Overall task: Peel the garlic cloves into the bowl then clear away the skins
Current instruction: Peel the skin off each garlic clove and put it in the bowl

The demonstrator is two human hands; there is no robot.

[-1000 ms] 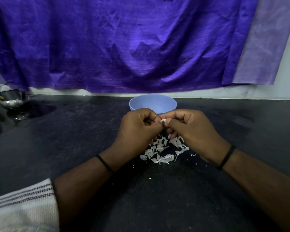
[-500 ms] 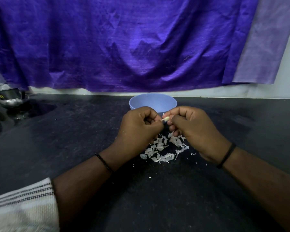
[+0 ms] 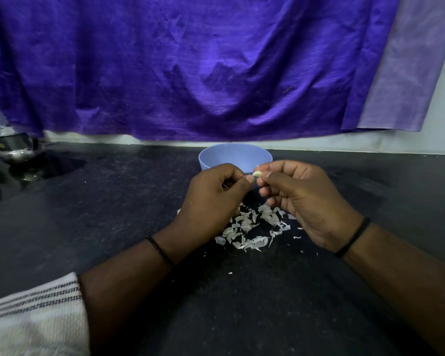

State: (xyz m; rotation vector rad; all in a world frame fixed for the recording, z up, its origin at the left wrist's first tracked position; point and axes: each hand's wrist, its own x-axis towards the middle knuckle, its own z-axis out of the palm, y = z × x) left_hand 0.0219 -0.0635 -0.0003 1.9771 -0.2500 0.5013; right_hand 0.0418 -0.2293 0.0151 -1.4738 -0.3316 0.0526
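A small pale garlic clove sits between the fingertips of both hands, just in front of the light blue bowl. My right hand pinches the clove between thumb and forefinger. My left hand has its fingers curled, thumb tip right beside the clove; a thin sliver of skin shows between its fingers. A heap of white garlic skins lies on the dark counter below the hands. The bowl's inside is hidden from this angle.
A purple cloth hangs behind the counter. A metal pot stands at the far left. A striped white cloth lies at the near left corner. Small skin flecks are scattered near the heap.
Both hands have risen a little and drawn slightly apart. The clove now shows more plainly at my right fingertips, closer to the bowl's rim.
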